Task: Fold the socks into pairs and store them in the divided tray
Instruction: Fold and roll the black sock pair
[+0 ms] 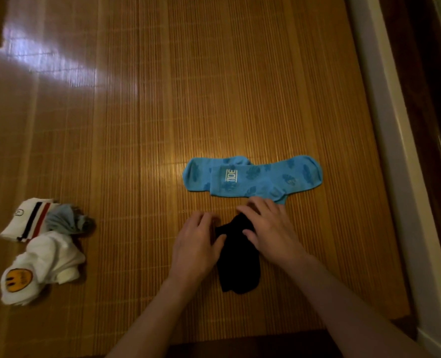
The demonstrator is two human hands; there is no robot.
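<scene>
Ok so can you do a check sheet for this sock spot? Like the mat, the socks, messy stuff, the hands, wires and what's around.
Surface: bamboo mat, glossy, with glare at the far left.
Job's things: black sock lies flat nearest the person. Blue socks, two overlapped, lie just beyond it. Striped white sock, bunched grey-blue sock and smiley white sock are heaped at the left. Divided tray: nothing seen.
Clutter: nothing seen.
Grippers: right hand curls over the black sock's far end. Left hand touches its left edge, grip unclear.
Cables: nothing seen.
Surroundings: white ledge along the mat's right side, dark wood beyond.
</scene>
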